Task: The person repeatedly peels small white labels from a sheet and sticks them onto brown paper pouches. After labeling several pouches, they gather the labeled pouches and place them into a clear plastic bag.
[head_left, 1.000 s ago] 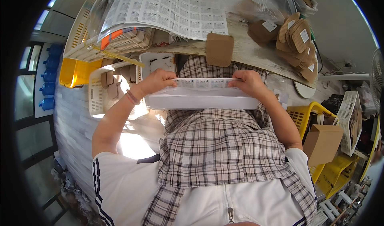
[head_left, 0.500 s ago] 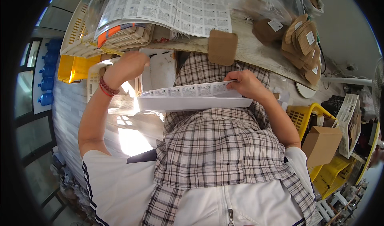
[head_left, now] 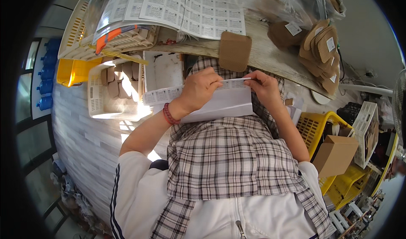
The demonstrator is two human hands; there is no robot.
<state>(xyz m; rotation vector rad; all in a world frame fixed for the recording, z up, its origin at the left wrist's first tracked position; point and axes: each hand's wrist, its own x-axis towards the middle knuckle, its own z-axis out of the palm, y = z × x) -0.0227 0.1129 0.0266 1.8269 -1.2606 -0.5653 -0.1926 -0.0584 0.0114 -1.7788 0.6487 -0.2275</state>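
My left hand (head_left: pixel 199 91) and my right hand (head_left: pixel 264 87) are close together over my lap, each with its fingers pinched on the top edge of a white label sheet (head_left: pixel 224 103). A strip of small printed labels runs along that edge, and the plain white part hangs below it. The sheet's left end reaches out past my left wrist. Just beyond my hands, a brown rounded pad (head_left: pixel 234 51) juts over the edge of the wooden table (head_left: pixel 198 48). More printed label sheets (head_left: pixel 169 6) lie on the table's far left.
Brown pads with white labels (head_left: pixel 323 44) are piled at the table's right, by clear plastic bags. On the left stand a cream basket (head_left: pixel 95 86) of brown pads and a yellow bin (head_left: pixel 69 71). A yellow crate (head_left: pixel 311 127) and a cardboard box (head_left: pixel 336 154) are at right.
My left hand has come down and to the right, from raised at the left onto the label sheet's top edge. My right hand still grips the sheet, which now bends.
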